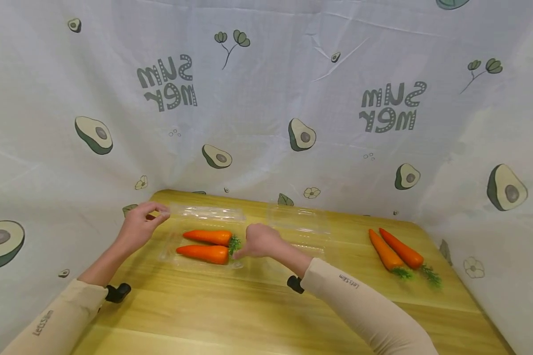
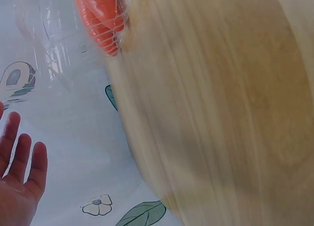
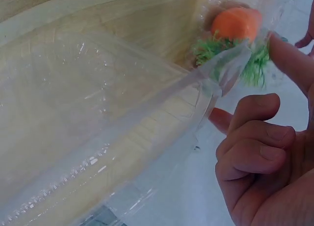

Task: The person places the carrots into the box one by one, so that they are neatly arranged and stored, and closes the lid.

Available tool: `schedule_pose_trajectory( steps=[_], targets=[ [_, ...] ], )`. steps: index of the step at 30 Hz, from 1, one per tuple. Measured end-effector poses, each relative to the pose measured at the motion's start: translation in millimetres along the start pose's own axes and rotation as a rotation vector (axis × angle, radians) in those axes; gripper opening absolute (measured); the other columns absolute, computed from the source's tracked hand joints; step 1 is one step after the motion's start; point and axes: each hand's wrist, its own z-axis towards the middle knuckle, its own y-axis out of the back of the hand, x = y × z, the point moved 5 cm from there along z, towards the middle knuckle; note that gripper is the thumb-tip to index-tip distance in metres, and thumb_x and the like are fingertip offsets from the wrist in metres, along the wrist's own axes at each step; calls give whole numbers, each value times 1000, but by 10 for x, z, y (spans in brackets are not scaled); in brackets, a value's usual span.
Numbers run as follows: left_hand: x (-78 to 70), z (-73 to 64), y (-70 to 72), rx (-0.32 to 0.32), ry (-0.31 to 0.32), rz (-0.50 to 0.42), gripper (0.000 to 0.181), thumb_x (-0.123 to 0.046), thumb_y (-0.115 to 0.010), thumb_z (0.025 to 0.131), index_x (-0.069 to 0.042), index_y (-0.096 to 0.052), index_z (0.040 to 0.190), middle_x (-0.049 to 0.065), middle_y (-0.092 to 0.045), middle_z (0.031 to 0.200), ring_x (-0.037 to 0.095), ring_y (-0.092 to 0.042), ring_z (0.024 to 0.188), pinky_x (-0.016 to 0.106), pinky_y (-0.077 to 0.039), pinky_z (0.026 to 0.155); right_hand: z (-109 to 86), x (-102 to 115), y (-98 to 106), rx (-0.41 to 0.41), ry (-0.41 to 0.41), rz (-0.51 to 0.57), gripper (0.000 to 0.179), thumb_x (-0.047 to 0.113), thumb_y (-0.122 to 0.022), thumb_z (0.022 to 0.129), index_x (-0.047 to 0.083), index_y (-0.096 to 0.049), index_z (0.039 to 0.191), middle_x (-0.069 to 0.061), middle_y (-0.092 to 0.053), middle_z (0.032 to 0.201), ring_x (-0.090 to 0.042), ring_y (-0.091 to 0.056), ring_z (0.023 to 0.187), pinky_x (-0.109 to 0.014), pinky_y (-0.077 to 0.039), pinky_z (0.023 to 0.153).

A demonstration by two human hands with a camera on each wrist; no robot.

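Plainly, in the head view, two carrots (image 1: 204,254) lie in the left clear container (image 1: 237,265) on the wooden table (image 1: 204,305), tips left, green tops (image 1: 234,245) right. The left hand (image 1: 142,226) is beside its far-left corner; the right hand (image 1: 262,241) is over its right side, thumb down at the greens. Another clear container (image 1: 297,222) lies just to the right, and two loose carrots (image 1: 386,250) rest at the far right of the table. Both beige sleeves (image 1: 57,305) read "LetsSlim"; the patterned cloth (image 1: 248,98) behind carries "summer" twice, split over two lines and mirror-reversed, among avocado prints. In the left wrist view, the left hand looks released, its visible fingers extended and apart, with the packed carrots' tips well away at the top edge. In the right wrist view, the right hand's four fingers curl while the straight thumb reaches the greens; I cannot tell whether it grasps any of the clear plastic.
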Motion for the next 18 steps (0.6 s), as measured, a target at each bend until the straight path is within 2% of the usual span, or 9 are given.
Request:
schedule_pose_trajectory(
  steps=[4,9,14,18],
  targets=[
    [21,-25,-5,7,-8,-5,22,-26,-64,101,-8,-73,109,12,-69,115,30,-59,109,14,-46,80,-7,5,-5,-16,8,7,57,44,-80,83,18,-41,50,9,-24,49,-10,-29,46,-27,-26,44],
    [49,-87,6,13,-22,-8,15,-20,-66,99,-9,-74,107,11,-69,114,28,-59,109,12,-46,80,12,-12,-14,-5,37,70,56,37,-76,89,19,-42,48,9,-24,47,-9,-24,44,-26,-24,43],
    [68,-169,-6,61,-11,-8,15,-18,-67,99,-9,-73,108,12,-67,119,32,-58,111,23,-49,84,44,-63,-18,10,72,147,55,32,-74,91,16,-45,48,8,-23,47,-9,-19,45,-25,-22,46],
    [91,-224,-41,94,-22,5,13,-17,-69,97,-10,-73,106,12,-67,121,32,-58,112,37,-52,86,61,-101,4,5,93,170,42,27,-72,93,5,-66,58,6,-37,48,-10,-28,47,-25,-28,48]
  ],
)
